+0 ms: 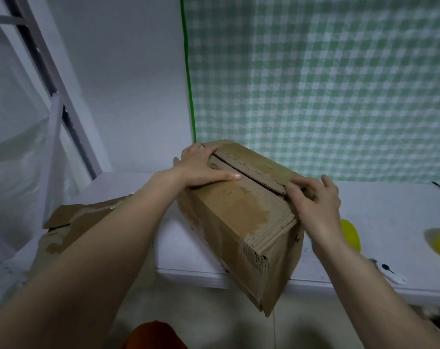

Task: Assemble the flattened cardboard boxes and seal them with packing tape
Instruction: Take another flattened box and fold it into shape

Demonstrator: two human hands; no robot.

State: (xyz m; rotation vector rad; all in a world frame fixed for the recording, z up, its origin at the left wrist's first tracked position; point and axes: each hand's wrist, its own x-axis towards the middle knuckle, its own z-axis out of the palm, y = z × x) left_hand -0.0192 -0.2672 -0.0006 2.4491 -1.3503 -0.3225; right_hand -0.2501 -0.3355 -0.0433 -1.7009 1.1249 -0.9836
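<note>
Your left hand (201,167) lies flat, fingers straight, on box (241,217) flaps; right hand (314,202) fingers curl over flap end. Box overhangs white desk (188,248) front edge; checked curtain (314,84) behind.

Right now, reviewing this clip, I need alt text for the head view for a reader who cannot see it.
A person's left hand and right hand press the top flaps of a worn cardboard box shut on a white table. Flattened cardboard lies to the left, yellow objects to the right, and a green checked curtain hangs behind.
</note>
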